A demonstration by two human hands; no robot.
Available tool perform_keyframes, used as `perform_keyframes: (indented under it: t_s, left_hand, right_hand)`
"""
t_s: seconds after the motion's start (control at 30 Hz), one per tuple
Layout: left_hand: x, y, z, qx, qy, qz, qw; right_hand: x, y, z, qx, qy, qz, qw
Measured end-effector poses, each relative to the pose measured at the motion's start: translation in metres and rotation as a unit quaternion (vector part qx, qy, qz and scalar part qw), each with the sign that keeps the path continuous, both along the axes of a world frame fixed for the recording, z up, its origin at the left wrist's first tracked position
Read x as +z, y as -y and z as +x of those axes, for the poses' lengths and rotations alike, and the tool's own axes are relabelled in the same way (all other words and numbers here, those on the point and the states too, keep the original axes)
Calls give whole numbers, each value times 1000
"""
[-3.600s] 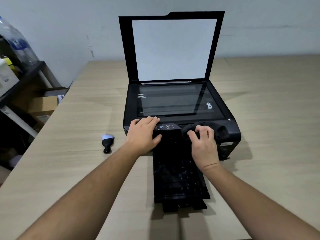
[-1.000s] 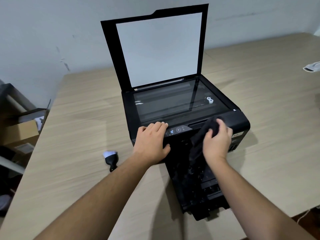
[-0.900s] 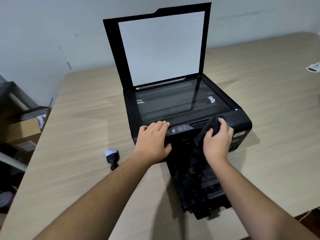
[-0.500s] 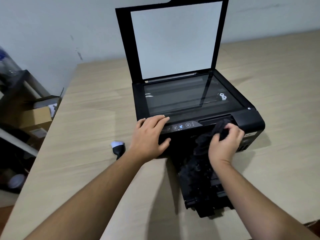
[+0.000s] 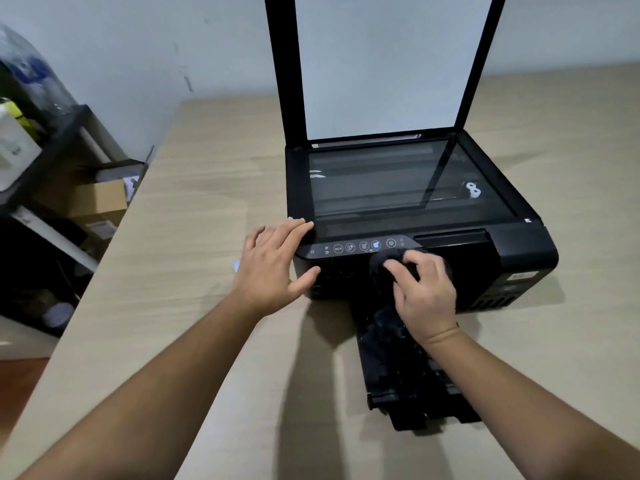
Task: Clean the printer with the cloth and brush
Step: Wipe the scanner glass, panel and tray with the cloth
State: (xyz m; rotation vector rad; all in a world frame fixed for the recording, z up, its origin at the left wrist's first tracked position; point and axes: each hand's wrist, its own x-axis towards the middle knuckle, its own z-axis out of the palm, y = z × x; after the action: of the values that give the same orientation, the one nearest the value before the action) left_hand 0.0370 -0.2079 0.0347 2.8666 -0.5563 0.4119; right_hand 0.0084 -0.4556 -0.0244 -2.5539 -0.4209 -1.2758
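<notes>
The right hand [image 5: 427, 296] grips the cloth [image 5: 379, 266] against the front of the printer [image 5: 523, 252], which stands in from the table's [image 5: 207, 188] left edge: wiping under the control panel [image 5: 356, 247], I judge. The left hand [image 5: 273, 263], flat and empty, braces its front-left corner; next the cloth wants the scanner glass [image 5: 374, 181].

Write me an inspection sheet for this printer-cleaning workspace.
Surface: light wooden table, printer standing on it.
Job's things: black flatbed printer, lid raised, front tray pulled out; black cloth against its front; brush, only a pale tip showing beside the left hand.
Clutter: small white piece at the scanner glass's right side.
Hands: left hand rests flat on the printer's front left corner; right hand grips the cloth.
Cables: nothing seen.
Surroundings: pale wall; dark shelf and cardboard box at left.
</notes>
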Motion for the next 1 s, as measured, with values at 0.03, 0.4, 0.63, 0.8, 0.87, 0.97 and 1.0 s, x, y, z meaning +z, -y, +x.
perform_keyframes:
  t_s: [0.03,0.4,0.63,0.8,0.87,0.97,1.0]
  left_hand:
    - [0,0,0,1,-3,0,1000]
    - [-4,-18,-7,-3,3,-3,1000]
    - [-1,-25,-7,-19,-10,16,1000]
    - [1,-31,-1,-35,-16,8,999]
    - [1,-31,2,-39,-10,-9,999]
    - [3,-31,5,-48,-5,-20,999]
    - [3,-32,6,-52,-5,-18,998]
  right_hand:
    - [-4,-8,2,33,-3,-46,998]
    - [6,33,5,51,-13,-133,990]
    - [-11,-6,19,166,-45,-328,929]
    - [15,9,16,140,-49,-273,950]
    - [24,-10,15,138,-24,-229,963]
    - [15,-39,21,187,-19,-278,942]
    - [8,-40,22,199,-32,-330,922]
